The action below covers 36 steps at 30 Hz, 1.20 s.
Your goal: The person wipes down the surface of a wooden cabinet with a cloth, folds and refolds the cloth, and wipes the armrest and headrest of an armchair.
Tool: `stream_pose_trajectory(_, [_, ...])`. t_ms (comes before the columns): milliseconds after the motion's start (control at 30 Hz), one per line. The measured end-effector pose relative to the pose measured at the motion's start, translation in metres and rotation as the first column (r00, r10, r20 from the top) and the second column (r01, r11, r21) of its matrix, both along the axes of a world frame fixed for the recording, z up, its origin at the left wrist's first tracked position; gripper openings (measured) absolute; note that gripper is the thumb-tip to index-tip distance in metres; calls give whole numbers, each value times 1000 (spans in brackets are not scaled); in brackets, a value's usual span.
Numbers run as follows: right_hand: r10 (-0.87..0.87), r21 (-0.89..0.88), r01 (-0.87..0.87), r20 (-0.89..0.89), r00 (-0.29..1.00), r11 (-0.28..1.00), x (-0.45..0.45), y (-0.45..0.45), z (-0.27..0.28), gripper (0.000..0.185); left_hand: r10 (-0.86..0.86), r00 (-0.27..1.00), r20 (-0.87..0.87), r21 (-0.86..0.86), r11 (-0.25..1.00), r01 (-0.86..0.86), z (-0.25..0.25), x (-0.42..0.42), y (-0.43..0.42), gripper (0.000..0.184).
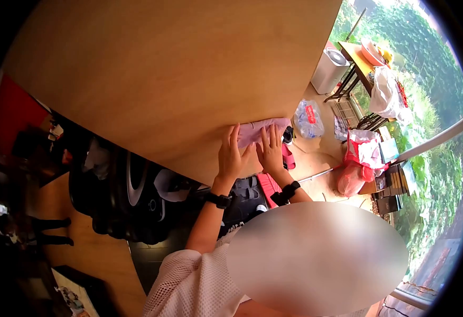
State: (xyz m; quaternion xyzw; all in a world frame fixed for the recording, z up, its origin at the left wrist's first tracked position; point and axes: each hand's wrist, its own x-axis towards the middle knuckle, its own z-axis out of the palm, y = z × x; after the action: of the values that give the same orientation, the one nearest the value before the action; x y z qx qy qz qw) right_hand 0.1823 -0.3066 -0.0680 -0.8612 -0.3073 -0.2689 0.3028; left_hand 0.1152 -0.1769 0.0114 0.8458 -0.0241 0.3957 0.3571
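Note:
A folded pink cloth (249, 133) lies against the lower right edge of a large light-brown wooden panel (178, 68). My left hand (232, 156) rests at the cloth's left end, its fingers stretched out and its thumb pointing toward the other hand. Beside it, my right hand (270, 149) is on the cloth's right part with fingers extended and slightly apart. Both hands appear flat on the cloth, neither wrapped round anything. Each wrist wears a black strap. A large blurred oval covers the lower middle of the view.
Dark shoes (245, 191) and a red brush head (268, 186) are below my hands. A black massage-chair-like seat (120, 185) stands left. To the right are a bag of plastic bottles (309, 119), a white appliance (330, 71), a cluttered table (355, 55) and red bags (354, 177) by the window.

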Motion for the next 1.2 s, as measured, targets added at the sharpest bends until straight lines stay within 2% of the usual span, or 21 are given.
stream_pose_trajectory(100, [48,18,-47,-61,997,999,-10,-1,-2,68,128,990,-52,293,950,-108,9,5,4,44])
stream_pose_trajectory(133, [62,6,-62,-78,995,998,-11,-2,-4,69,108,992,-63,280,956,-86,6,8,4,30])
stream_pose_trajectory(233, [93,5,-93,-102,990,996,-14,-6,-2,70,153,985,-78,306,944,-122,-2,10,8,24])
stream_pose_trajectory(333, [168,72,-161,-102,980,984,-18,-15,10,65,167,969,-184,262,958,-115,-9,-3,9,25])
stream_pose_trajectory(467, [288,93,-273,-246,926,958,-32,-15,22,60,142,921,-361,316,948,-23,-23,-35,23,23])
stream_pose_trajectory(533, [317,61,-327,-463,828,943,-44,-11,10,56,139,881,-452,327,945,19,-35,-56,29,21])
stream_pose_trajectory(600, [369,86,-411,-630,684,908,-61,-6,-14,51,98,903,-419,364,929,68,-46,-76,32,15])
stream_pose_trajectory(633, [371,76,-429,-647,666,900,-72,-3,-22,50,76,914,-399,377,922,88,-51,-85,32,12])
stream_pose_trajectory(700, [395,71,-482,-684,613,873,-89,1,-39,53,123,854,-505,329,943,58,-65,-106,36,12])
stream_pose_trajectory(767, [321,3,-509,-779,539,861,-108,7,-57,47,163,762,-627,263,965,11,-77,-134,46,11])
stream_pose_trajectory(800, [309,-44,-528,-768,560,848,-115,11,-67,44,184,695,-695,244,970,-12,-82,-151,53,10])
stream_pose_trajectory(833, [300,-87,-547,-759,578,833,-127,15,-76,42,173,668,-724,207,978,-29,-88,-173,61,10])
stream_pose_trajectory(867, [345,-21,-577,-784,516,816,-138,25,-71,34,166,646,-745,175,983,-50,-98,-191,70,10])
stream_pose_trajectory(967, [431,-28,-718,-783,448,695,-171,57,-97,24,165,630,-759,96,985,-143,-121,-240,99,10])
stream_pose_trajectory(1167, [428,-291,-806,-727,537,516,-243,156,-98,21,263,606,-751,86,949,-305,-137,-327,167,9])
stream_pose_trajectory(1200, [434,-296,-796,-712,553,528,-256,175,-99,20,270,602,-751,64,938,-341,-134,-343,182,9])
